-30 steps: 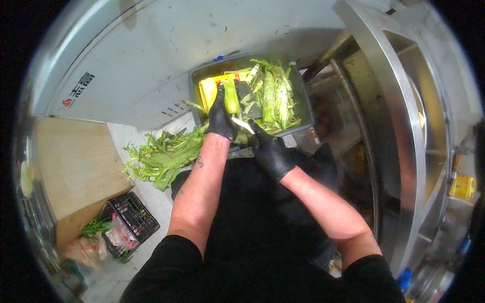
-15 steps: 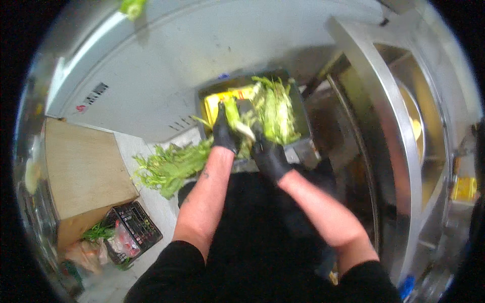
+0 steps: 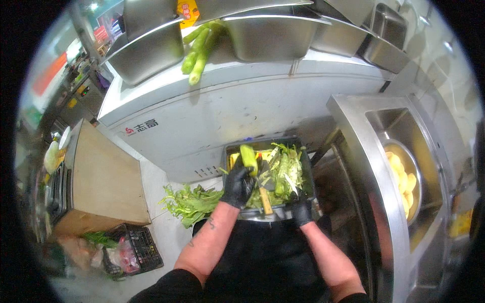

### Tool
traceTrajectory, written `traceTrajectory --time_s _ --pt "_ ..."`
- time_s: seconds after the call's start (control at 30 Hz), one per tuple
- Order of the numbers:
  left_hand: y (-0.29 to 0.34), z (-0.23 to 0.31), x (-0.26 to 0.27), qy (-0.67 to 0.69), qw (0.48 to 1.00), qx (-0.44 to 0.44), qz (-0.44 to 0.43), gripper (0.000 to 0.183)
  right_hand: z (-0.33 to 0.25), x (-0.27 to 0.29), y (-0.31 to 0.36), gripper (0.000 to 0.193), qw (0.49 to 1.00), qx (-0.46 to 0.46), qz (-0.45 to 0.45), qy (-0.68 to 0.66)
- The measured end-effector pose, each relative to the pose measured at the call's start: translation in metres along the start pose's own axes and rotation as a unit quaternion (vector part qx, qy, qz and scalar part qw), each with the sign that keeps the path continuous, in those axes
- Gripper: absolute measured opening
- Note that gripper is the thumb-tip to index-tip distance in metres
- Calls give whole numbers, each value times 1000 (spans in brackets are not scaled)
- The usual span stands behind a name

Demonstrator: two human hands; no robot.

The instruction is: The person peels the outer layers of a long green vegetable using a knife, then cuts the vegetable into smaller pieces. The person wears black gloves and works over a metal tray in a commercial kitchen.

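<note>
While the view tipped up since a sec ago, left hand (image 3: 237,186) still gripped the green stalk (image 3: 248,158) over the bin (image 3: 308,174), right hand (image 3: 301,211) closed on a wood-handled knife (image 3: 264,198), peeling w/o pause.

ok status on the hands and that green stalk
Left hand gripping green stalk over metal tray. Right hand low at tray edge, grip unclear. Peelings piled in tray.

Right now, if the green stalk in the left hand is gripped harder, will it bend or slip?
The green stalk looks thick and straight, so it is probably stiff. Its peeled surface seems glossy, so it may slip in the left hand, which wears a smooth black glove. Being round, it would likely roll if put down.
</note>
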State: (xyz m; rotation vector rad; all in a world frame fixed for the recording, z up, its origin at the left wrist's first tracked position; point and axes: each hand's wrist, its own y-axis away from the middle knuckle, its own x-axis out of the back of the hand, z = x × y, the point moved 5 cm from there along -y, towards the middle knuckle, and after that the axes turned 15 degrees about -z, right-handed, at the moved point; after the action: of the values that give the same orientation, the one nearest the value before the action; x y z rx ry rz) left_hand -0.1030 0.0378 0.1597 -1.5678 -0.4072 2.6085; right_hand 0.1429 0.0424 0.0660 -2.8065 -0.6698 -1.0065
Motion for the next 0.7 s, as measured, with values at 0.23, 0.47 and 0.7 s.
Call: traceTrajectory --time_s 0.23,0.47,0.7 --pt "-108 137 -101 -314 929 -122 -154 38 29 26 20 41 991 -70 69 91" --pt "-192 214 -121 -617 776 -101 80 31 36 46 1 45 980 -88 -85 155" --pt "-155 207 -110 -814 573 -94 19 32 61 21 -38 31 928 -81 -82 355"
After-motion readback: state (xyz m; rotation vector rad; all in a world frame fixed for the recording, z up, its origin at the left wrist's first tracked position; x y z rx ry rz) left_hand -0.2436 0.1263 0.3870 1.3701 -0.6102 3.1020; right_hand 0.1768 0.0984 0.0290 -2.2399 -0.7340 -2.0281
